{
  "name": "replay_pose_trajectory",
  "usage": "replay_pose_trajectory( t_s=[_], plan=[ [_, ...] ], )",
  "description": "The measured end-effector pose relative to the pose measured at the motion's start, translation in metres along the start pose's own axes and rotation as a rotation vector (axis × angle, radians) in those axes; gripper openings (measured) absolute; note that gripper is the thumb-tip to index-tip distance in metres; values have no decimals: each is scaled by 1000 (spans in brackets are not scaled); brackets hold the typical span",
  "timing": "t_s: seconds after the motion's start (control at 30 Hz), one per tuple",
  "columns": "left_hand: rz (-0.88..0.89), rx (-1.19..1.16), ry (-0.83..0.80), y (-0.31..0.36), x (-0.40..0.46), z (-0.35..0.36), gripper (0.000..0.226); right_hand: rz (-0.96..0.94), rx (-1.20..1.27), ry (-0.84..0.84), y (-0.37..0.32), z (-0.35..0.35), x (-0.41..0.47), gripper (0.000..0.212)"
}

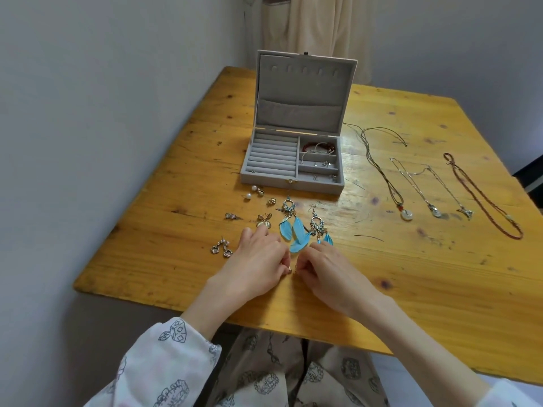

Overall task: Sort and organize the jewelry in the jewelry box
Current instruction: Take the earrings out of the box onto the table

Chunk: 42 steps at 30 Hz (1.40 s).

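left hand (258,259) + right hand (323,267): both pinch one tiny earring (291,269) between them | light, slippery, bends easily | hold by fingertips | jewelry box (291,171) far ahead

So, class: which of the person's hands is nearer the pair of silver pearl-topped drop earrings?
Left. The left hand lies just right of the earrings; the right hand is farther right.
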<state>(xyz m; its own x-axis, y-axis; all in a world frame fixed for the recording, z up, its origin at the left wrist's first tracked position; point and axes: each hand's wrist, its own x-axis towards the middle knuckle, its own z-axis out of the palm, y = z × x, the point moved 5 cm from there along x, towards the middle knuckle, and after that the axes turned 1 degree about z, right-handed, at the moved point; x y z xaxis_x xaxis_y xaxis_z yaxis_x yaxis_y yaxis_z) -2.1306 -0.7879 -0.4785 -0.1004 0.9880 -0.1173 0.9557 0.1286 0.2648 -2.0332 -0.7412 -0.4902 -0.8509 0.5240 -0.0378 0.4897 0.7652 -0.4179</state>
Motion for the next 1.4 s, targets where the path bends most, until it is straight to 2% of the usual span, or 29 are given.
replay_pose_trajectory(
  t_s=[0.3,0.57,0.83,0.97,1.2,1.4],
  plan=[
    [6,-43,20,3,-1,4,22,81,-51,14,14,-8,-3,16],
    [39,-37,37,4,1,2,16,64,-59,-10,16,-12,-9,16],
    [39,-76,-21,0,2,0,15,68,12,-48,15,-11,-10,11],
    [24,-105,-4,-6,3,-3,16,104,87,-69,18,-15,-12,16],
    [18,-231,51,-28,31,-39,19,71,199,91,23,-49,13,14],
    [-85,-198,224,-76,81,-69,21,54,182,198,35,-72,83,18]
  ],
)
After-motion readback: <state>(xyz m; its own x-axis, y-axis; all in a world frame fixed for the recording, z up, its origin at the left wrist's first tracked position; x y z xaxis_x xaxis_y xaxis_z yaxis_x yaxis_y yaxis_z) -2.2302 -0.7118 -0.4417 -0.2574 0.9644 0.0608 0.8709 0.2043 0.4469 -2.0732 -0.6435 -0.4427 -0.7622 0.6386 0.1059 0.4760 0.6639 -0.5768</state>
